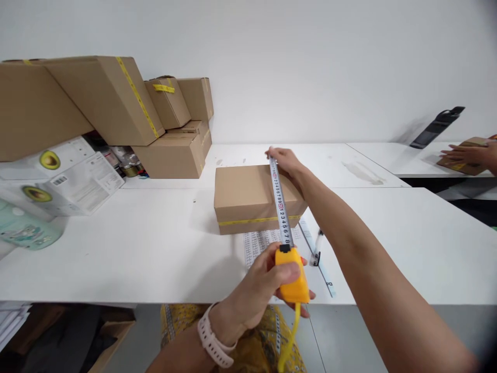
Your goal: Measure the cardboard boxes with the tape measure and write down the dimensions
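Observation:
My left hand (267,280) is wrapped round the yellow case of a tape measure (293,282), with a yellow strap hanging below it. The metal blade stretches away from the case, across the top of a closed cardboard box (244,186). At the box's far edge, my right hand (285,159) pinches the end of the blade; the forearm covers the box's right side. Yellow tape runs along the box's front. Partly under the box lies a printed sheet (258,248) of rows, with a pen (317,254) to the right of it.
Cardboard boxes (171,155) are stacked at the left, beside white cartons (73,176) with avocado pictures and a mint-green bottle (31,228). At the far right, another person's hand (469,154) rests on a small box (464,167), near a black bottle (437,128).

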